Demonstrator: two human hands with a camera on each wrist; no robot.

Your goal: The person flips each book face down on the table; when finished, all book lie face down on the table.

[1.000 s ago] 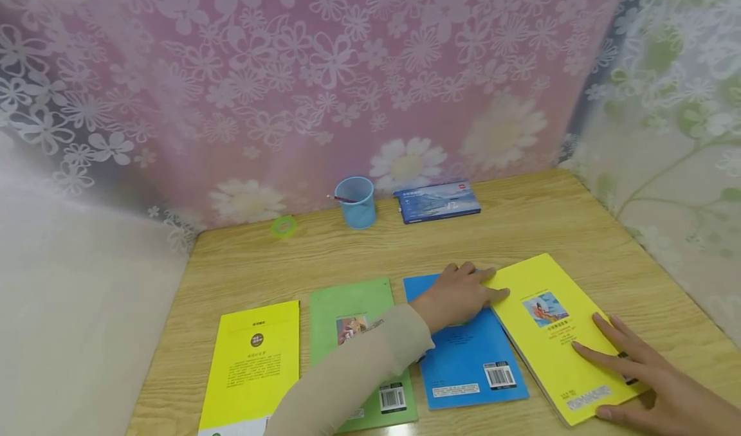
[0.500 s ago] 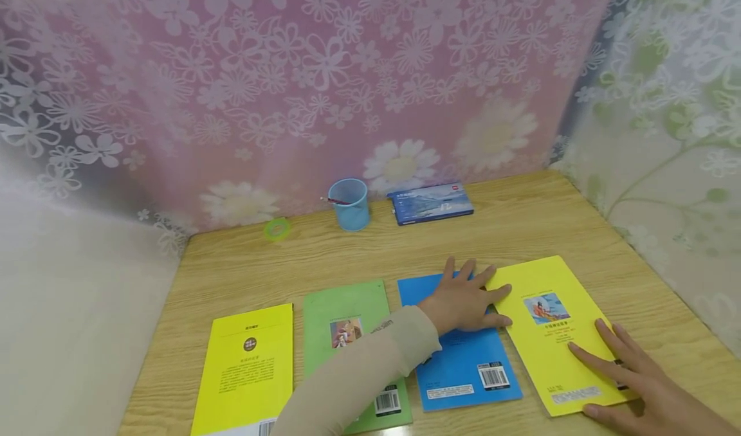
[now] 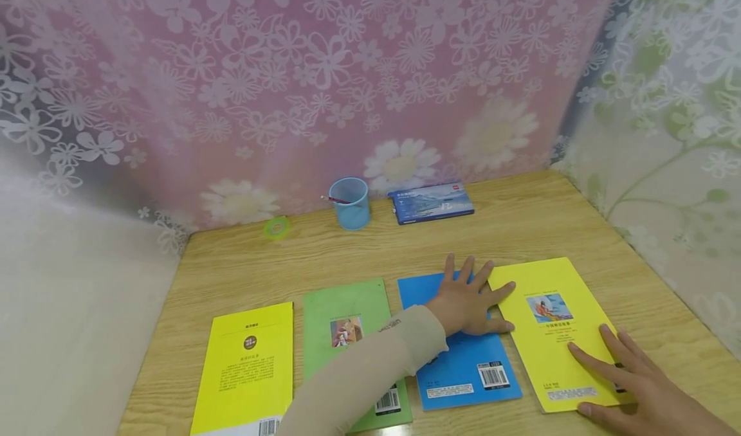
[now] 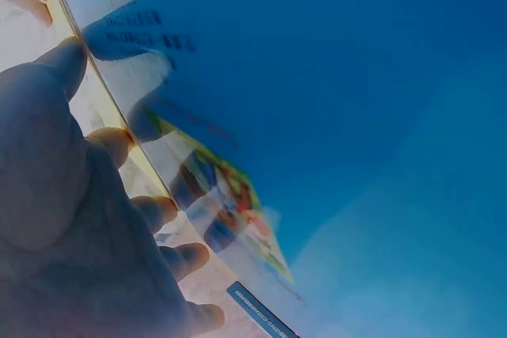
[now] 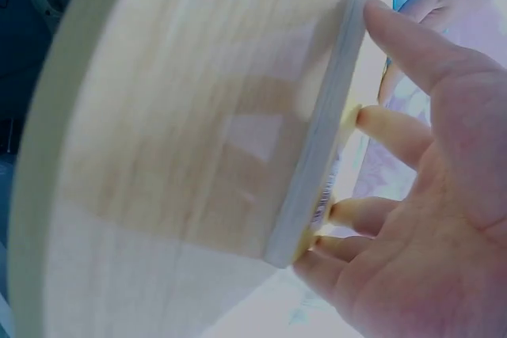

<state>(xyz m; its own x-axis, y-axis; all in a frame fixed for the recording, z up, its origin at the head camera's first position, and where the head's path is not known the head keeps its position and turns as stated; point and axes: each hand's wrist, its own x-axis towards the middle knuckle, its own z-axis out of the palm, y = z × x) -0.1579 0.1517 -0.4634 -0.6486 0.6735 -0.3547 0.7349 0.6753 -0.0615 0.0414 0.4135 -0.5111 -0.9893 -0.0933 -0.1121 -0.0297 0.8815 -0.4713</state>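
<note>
In the head view my left hand point(image 3: 466, 302) lies over the upper part of a blue book point(image 3: 463, 372), its fingers spread. Its thumb and index fingertip touch the left edge of a yellow book point(image 3: 535, 346) at the right. My right hand point(image 3: 648, 384) rests on that book's lower right corner, fingers extended on the cover and thumb at the bottom edge. The right wrist view shows the thumb against the book's page edge point(image 5: 329, 124). In the left wrist view the left fingers point(image 4: 115, 144) meet a book's edge beside a large blue surface.
A green book point(image 3: 353, 301) and another yellow book point(image 3: 249, 365) lie to the left in the same row. Along the back of the wooden table point(image 3: 243, 269) are a green tape roll point(image 3: 277, 228), a blue pen cup point(image 3: 352, 208) and a blue flat box point(image 3: 433, 202).
The right yellow book has turned to lie straighter, more in line with the blue one. My left fingers have spread wider; my right hand has stayed on the book.
</note>
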